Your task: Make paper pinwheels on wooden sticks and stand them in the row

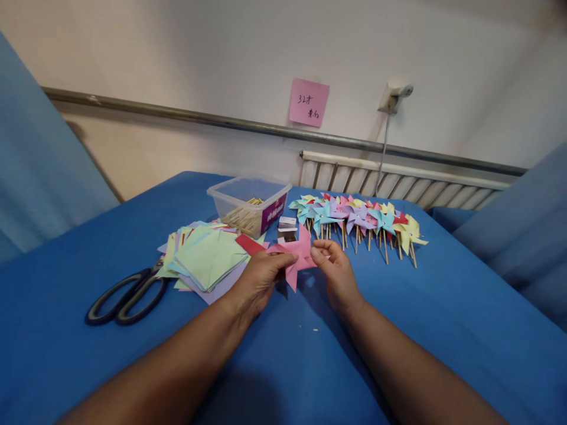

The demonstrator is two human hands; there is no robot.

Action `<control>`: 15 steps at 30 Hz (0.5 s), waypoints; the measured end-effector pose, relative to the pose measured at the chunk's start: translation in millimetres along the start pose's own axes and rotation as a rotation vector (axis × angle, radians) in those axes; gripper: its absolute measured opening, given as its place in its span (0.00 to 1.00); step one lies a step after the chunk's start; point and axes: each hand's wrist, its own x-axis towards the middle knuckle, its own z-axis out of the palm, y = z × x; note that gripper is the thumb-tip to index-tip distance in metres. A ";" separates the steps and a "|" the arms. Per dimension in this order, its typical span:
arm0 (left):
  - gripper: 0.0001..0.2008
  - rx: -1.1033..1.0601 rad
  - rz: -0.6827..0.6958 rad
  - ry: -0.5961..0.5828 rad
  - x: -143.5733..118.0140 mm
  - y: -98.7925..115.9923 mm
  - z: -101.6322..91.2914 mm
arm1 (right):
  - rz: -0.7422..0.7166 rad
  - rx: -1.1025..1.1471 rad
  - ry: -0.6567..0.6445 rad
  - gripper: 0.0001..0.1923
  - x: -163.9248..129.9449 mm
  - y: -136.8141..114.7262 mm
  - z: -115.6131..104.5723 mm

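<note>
A pink paper pinwheel (302,252) with folded blades is held up over the blue-covered table. My left hand (261,277) pinches it near the centre, the thumb lying across the front. At its right side, the fingers of my right hand (337,273) are closed on a blade. No stick shows on this pinwheel. Just behind it stands a small opened box (287,222) with dark contents too small to make out. A stack of coloured paper squares (210,254) lies left of my left hand, with a red piece (249,244) at its right edge.
Large dark-handled scissors (128,295) lie left of the paper, blades partly under it. A clear plastic tub (225,203) of wooden sticks stands behind. Several finished pinwheels on sticks (358,217) lie at the back right. A radiator (398,177) and a pipe run along the wall.
</note>
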 end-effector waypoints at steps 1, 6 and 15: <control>0.06 0.015 0.000 0.000 0.0 -0.4 0.5 | 0.016 0.018 -0.030 0.17 -0.9 -0.6 1.1; 0.08 0.043 0.022 -0.006 -0.1 -2.9 3.0 | 0.052 0.041 -0.090 0.20 -4.6 -2.3 7.1; 0.10 0.060 -0.002 -0.043 -2.0 -6.1 4.1 | 0.077 0.074 -0.059 0.19 -0.9 -1.0 6.1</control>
